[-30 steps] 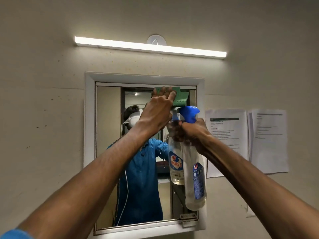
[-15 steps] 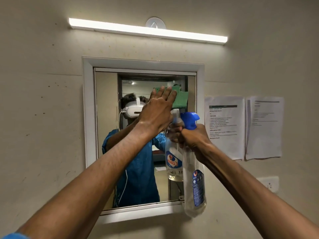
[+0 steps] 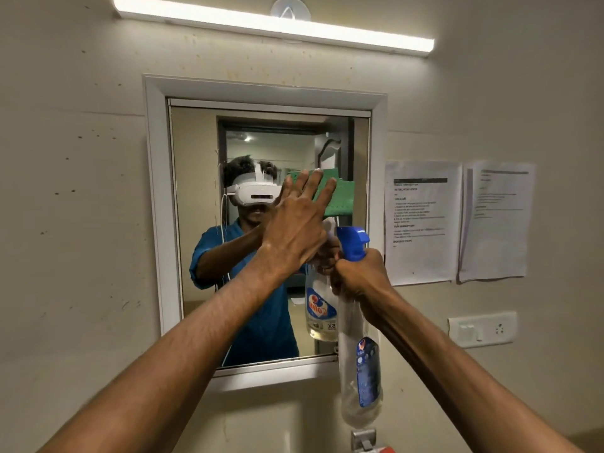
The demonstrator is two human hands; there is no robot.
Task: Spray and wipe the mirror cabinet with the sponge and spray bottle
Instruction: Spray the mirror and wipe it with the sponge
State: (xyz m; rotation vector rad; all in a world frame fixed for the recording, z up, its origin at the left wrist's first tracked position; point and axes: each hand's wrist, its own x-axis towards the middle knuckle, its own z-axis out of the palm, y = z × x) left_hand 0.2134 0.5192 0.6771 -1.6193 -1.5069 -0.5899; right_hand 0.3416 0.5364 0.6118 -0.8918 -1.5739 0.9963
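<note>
The mirror cabinet [image 3: 153, 204] has a white frame and hangs on the beige wall in front of me. My left hand [image 3: 299, 223] presses a green sponge [image 3: 340, 197] flat against the glass near its right edge, fingers spread over it. My right hand [image 3: 358, 276] grips the neck of a clear spray bottle [image 3: 359, 371] with a blue trigger head, held upright just in front of the mirror's lower right corner. The bottle and both arms are reflected in the glass.
A lit tube light [image 3: 274, 24] runs above the cabinet. Two printed sheets [image 3: 421, 223] are taped to the wall on the right, with a switch and socket plate [image 3: 482, 328] below them. A metal fitting [image 3: 362, 439] shows at the bottom edge.
My left hand has slid the sponge down the right side of the glass from the top edge. The view has tilted downward; the right hand keeps the bottle in place.
</note>
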